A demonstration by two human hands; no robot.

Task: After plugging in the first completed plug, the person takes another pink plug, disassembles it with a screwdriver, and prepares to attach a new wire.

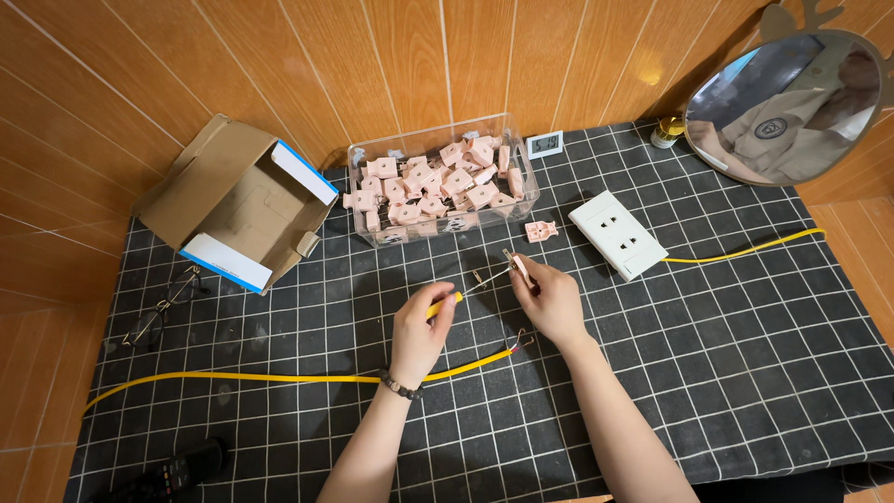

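Covering the table: black grid cloth (pixel 726 373). Open cardboard box (pixel 237 200) far left; clear bin (pixel 438 182) of pink parts beside it. White socket plate (pixel 617 233) right of hands. Left hand (pixel 421 331) gripping yellow-handled screwdriver (pixel 466 292), tip at small part (pixel 518 267) pinched by right hand (pixel 554 303), mid-table. Yellow cable (pixel 279 378) below.

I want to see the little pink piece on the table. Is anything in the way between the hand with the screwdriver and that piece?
Nothing visible blocks it. The left hand holds a yellow screwdriver whose tip reaches the right hand. The loose pink piece lies beyond on bare checked cloth, beside the white socket plate.
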